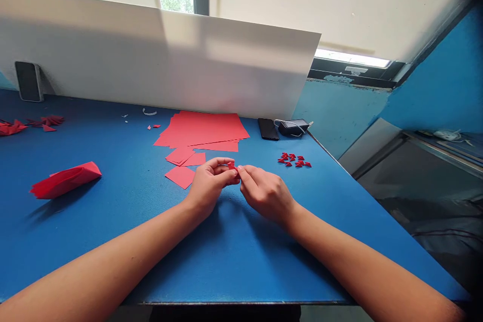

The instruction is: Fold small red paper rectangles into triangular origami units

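Note:
Between my two hands is a small folded piece of red paper (231,165), held just above the blue table. My left hand (212,177) pinches it from the left with thumb and fingers. From the right, my right hand (264,190) grips its edge between thumb and forefinger. The fingers cover much of the piece, so its exact shape is hidden. Close to my left hand lie several cut red paper pieces (180,177). Right of my hands, several small folded red paper triangles (289,163) lie in a loose group.
Behind my hands is a stack of red paper sheets (206,128). A black phone (268,129) and a black device with a white cable (293,127) lie back right. Leftward are a larger folded red paper shape (68,181), red scraps (49,122) and a propped phone (28,81).

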